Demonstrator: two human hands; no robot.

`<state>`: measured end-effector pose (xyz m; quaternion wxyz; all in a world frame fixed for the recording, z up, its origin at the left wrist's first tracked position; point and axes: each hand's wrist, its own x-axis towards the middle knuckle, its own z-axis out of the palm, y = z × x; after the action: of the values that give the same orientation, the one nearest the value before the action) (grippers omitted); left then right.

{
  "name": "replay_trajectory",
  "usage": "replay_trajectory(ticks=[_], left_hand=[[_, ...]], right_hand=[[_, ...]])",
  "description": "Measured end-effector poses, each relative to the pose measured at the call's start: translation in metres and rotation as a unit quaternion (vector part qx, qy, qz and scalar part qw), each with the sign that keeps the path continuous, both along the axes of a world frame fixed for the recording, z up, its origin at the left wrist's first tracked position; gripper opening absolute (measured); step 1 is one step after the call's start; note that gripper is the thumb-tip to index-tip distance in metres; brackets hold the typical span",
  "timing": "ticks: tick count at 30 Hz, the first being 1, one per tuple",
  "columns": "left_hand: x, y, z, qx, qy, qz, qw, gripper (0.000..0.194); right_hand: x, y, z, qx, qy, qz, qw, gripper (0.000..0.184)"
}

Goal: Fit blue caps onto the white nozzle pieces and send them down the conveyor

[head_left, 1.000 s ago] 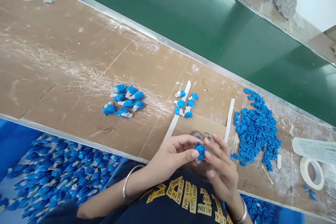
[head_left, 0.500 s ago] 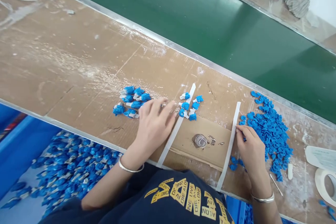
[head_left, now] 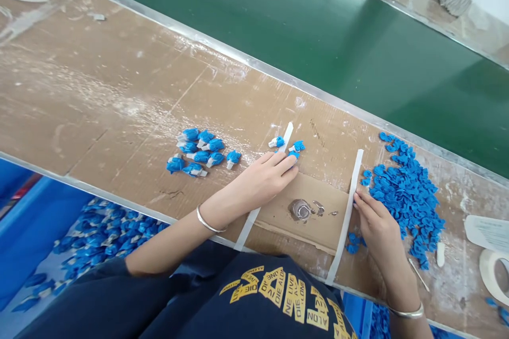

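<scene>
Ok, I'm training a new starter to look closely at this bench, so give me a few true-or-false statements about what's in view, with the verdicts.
1. The right hand is beside a heap of loose blue pieces. True.
2. The left hand is raised high, holding a blue piece in the air. False: it lies low over a small group of blue-and-white parts, and no held piece shows.
3. A roll of white tape lies at the right end of the cardboard-covered bench. True.
4. Each wrist wears a metal bangle. True.
5. The belt beyond the bench is red. False: it is green.
</scene>
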<state>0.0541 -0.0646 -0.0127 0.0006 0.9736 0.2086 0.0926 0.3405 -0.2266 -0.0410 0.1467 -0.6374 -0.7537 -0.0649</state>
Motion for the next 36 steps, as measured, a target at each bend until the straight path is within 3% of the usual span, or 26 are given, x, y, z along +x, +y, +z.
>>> replay_trajectory(ticks=[5, 8, 13, 16, 20, 25, 27, 29, 34, 36], left_hand=[[-0.005, 0.001, 0.004, 0.003, 0.012, -0.01, 1.0, 0.029], [-0.007, 0.006, 0.005, 0.031, 0.017, -0.018, 0.999, 0.028], [-0.005, 0.015, -0.003, 0.091, -0.011, -0.035, 0.995, 0.019], [-0.001, 0.016, -0.009, 0.088, -0.038, -0.009, 0.995, 0.015], [0.004, 0.014, -0.012, 0.068, -0.06, 0.008, 0.996, 0.012], [0.003, 0.008, -0.016, -0.058, -0.163, 0.024, 0.985, 0.013], [0.003, 0.006, -0.018, -0.094, -0.181, 0.031, 0.979, 0.014], [0.004, 0.005, -0.02, -0.087, -0.164, 0.029, 0.982, 0.013], [0.009, 0.004, -0.021, -0.01, -0.09, -0.005, 0.996, 0.015], [0.01, 0.005, -0.02, 0.01, -0.068, -0.025, 0.997, 0.014]], right_hand=[[0.007, 0.001, 0.01, -0.065, -0.072, 0.046, 0.994, 0.035], [0.001, 0.003, 0.022, -0.052, -0.062, 0.04, 0.996, 0.031], [-0.052, 0.005, 0.04, 0.019, 0.152, 0.042, 0.987, 0.044], [-0.086, 0.008, 0.037, 0.013, 0.248, 0.082, 0.965, 0.052], [-0.101, 0.013, 0.024, 0.008, 0.256, 0.094, 0.962, 0.058], [-0.102, 0.011, 0.018, -0.012, 0.32, 0.069, 0.945, 0.057], [-0.105, 0.007, 0.018, -0.034, 0.396, 0.031, 0.917, 0.051], [-0.11, 0.004, 0.018, -0.045, 0.495, -0.027, 0.868, 0.044], [-0.116, 0.004, 0.017, -0.048, 0.712, -0.182, 0.677, 0.028], [-0.115, 0.007, 0.018, -0.052, 0.754, -0.211, 0.619, 0.027]])
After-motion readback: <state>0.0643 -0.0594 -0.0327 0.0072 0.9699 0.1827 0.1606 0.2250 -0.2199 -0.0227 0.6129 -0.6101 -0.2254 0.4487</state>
